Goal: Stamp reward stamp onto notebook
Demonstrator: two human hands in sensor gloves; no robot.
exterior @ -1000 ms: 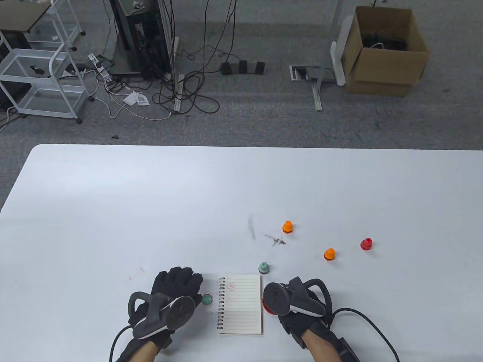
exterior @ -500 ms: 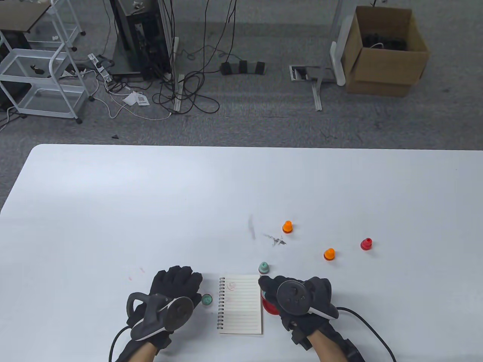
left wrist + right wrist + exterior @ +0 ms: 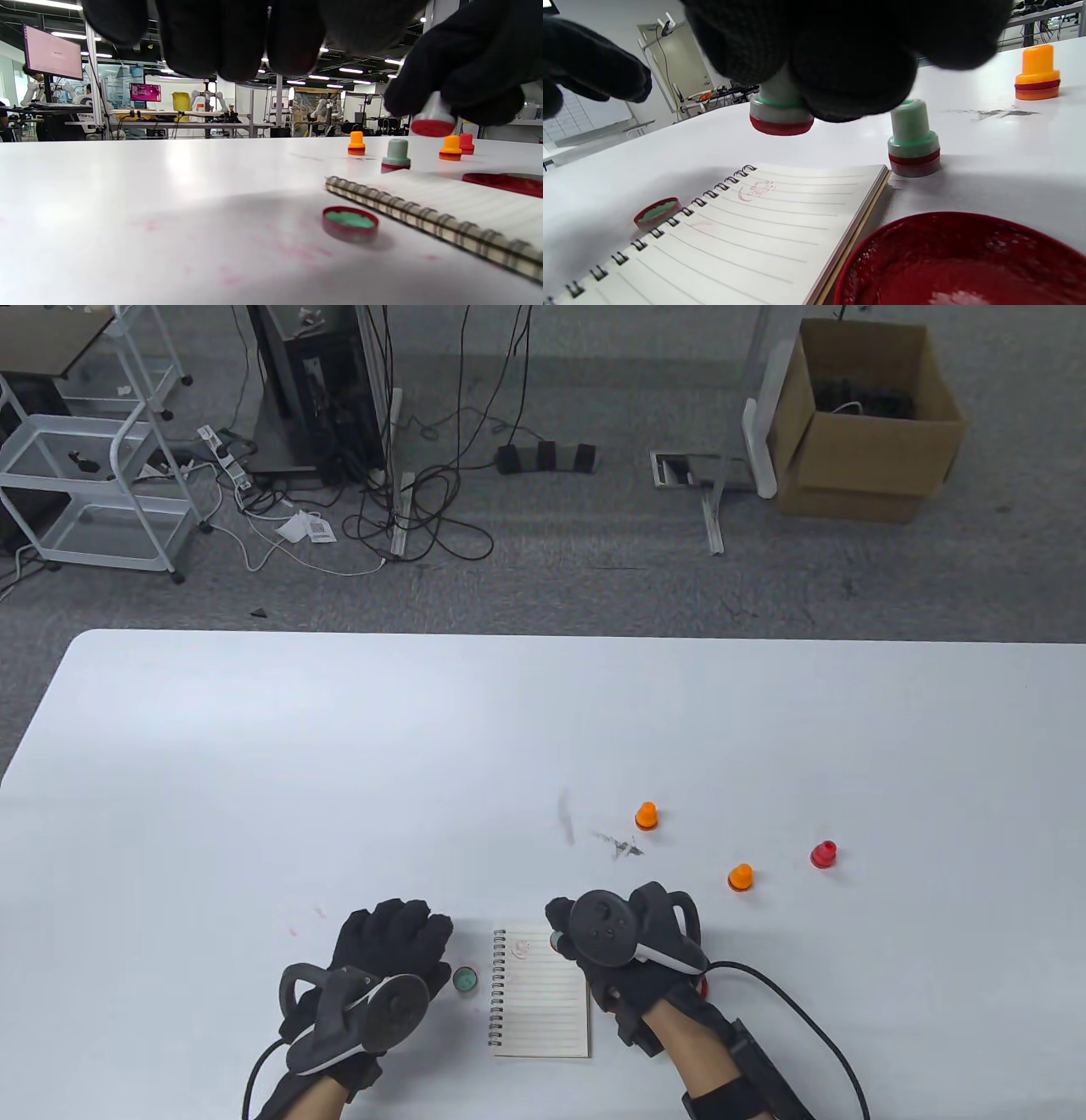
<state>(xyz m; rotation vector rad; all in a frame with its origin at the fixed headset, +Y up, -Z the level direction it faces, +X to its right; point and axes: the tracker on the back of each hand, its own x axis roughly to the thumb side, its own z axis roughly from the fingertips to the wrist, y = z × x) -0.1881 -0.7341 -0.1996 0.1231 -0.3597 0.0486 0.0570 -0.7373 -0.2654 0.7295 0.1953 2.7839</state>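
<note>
A green-and-red reward stamp [image 3: 780, 112] is gripped by the right hand [image 3: 624, 954] above the spiral notebook [image 3: 540, 991]; the left hand [image 3: 382, 967] is rested flat, fingers released, on the surface [image 3: 339, 772].

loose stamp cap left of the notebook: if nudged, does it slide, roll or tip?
The cap is a low, flat disc lying open side up, so it would probably slide rather than tip. Small thin plastic, likely very light. The smooth white table suggests little grip; on edge it could roll.

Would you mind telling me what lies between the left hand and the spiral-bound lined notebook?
A small round red cap with a green inside lies on the white table between the left hand and the spiral-bound lined notebook, seen in table and left wrist views.
</note>
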